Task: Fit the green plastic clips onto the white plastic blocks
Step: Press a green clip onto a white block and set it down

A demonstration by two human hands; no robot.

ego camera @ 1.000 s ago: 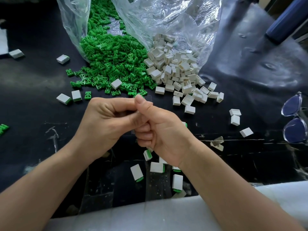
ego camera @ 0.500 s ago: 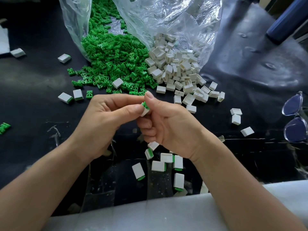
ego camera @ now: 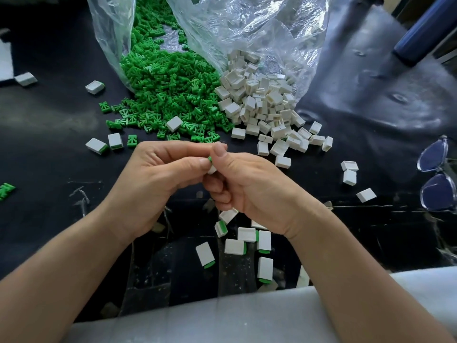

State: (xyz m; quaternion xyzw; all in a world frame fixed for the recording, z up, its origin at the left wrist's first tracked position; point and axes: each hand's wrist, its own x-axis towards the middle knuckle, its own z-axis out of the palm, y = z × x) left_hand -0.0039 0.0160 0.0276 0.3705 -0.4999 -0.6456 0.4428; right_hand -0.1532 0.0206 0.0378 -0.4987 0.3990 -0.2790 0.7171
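My left hand (ego camera: 158,179) and my right hand (ego camera: 249,186) meet at the centre over the black table. Between their thumbs and fingertips they pinch one small white block (ego camera: 212,169) with a green clip (ego camera: 210,159) showing at its top; most of it is hidden by the fingers. A heap of green clips (ego camera: 168,95) spills from a clear plastic bag (ego camera: 247,26) behind the hands. To its right lies a heap of white blocks (ego camera: 262,105). Several blocks with green clips fitted (ego camera: 247,241) lie below my right wrist.
More fitted blocks (ego camera: 103,143) lie left of the hands, and loose white blocks (ego camera: 349,172) sit to the right. Clear-framed glasses (ego camera: 435,174) rest at the right edge. A white foam sheet (ego camera: 222,320) covers the near table edge. A blue cylinder (ego camera: 425,28) stands far right.
The hands rose slightly and opened at the fingertips, so the white block with its green clip now shows between the thumbs; a second ago it was hidden inside the closed fingers.
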